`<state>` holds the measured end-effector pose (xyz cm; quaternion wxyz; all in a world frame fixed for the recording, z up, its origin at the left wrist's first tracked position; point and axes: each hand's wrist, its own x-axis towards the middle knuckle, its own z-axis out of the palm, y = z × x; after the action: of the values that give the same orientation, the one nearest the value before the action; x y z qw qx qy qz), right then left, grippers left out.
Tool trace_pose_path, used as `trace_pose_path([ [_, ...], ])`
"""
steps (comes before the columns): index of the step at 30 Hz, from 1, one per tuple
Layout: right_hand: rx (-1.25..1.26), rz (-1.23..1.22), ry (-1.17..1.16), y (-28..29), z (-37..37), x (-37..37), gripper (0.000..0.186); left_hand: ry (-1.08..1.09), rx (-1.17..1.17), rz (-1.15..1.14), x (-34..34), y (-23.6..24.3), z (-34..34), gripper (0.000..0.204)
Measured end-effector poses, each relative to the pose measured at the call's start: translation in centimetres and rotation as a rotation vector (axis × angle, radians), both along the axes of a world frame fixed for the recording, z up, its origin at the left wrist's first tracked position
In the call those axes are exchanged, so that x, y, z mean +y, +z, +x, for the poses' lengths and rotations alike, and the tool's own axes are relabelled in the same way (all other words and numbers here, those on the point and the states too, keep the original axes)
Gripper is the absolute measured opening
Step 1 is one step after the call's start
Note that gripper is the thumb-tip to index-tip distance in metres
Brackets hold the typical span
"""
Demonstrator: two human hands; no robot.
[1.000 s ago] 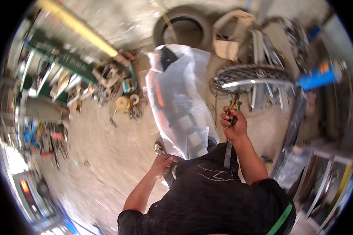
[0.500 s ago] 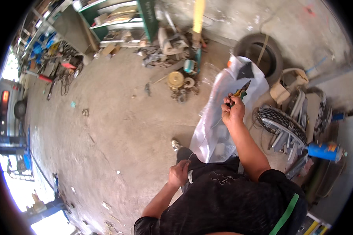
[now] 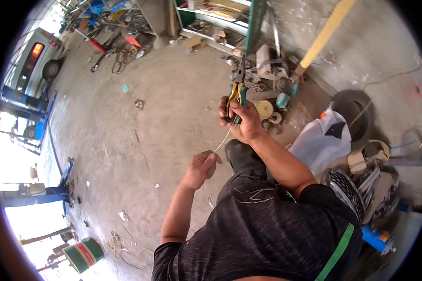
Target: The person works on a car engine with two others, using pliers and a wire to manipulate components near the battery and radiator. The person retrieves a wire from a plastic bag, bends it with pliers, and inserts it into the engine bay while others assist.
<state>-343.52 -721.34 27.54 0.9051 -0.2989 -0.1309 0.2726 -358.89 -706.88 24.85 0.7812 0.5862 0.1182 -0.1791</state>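
My right hand [image 3: 246,119] is raised in front of me, wrapped round long-nose pliers [image 3: 240,75] with yellow and dark green handles, jaws pointing upward. A thin pale wire [image 3: 225,138] runs from that hand down to my left hand [image 3: 201,168], whose thumb and fingers pinch it; a loose end hangs below. A white translucent plastic-wrapped bundle [image 3: 314,143] with a dark patch lies on the floor to the right of my right forearm, against an old tyre [image 3: 365,112].
A green shelf unit [image 3: 252,28], clutter with yellow spools [image 3: 265,109] and a yellow beam [image 3: 321,37] line the back. Scrap trim [image 3: 365,187] and a blue canister [image 3: 375,236] lie right. A silver vehicle [image 3: 33,61], blue lift [image 3: 47,117] and green drum [image 3: 82,255] are left.
My view has swung left, moving the wrapped bundle rightward in the picture. My right hand with the pliers has risen in the picture, and my left hand has come up with the wire.
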Motion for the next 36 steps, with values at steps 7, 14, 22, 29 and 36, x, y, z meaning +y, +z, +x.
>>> trace_pose_path([
  [7, -0.036, -0.278, 0.009, -4.7, 9.2, 8.6, 0.033, 0.296, 0.027, 0.435, 7.8, -0.8, 7.2, 0.028],
  [14, 0.107, 0.09, 0.201, -4.5, 19.8, 19.6, 0.023, 0.317, 0.245, 0.078, 19.8, 1.4, 14.6, 0.031],
  [22, -0.072, -0.36, 0.234, -1.8, 24.3, 40.8, 0.038, 0.569, 0.174, 0.267, 35.8, 0.5, 17.5, 0.037],
  [29, 0.133, -0.197, 0.704, -4.7, 25.4, 64.9, 0.024, 0.727, 0.125, 0.424, 55.1, -3.0, 17.1, 0.033],
  [36, 0.126, -0.328, 0.82, -2.5, 23.2, 89.5, 0.023, 0.816, 0.139, 0.68, 78.5, -2.6, 15.2, 0.028],
])
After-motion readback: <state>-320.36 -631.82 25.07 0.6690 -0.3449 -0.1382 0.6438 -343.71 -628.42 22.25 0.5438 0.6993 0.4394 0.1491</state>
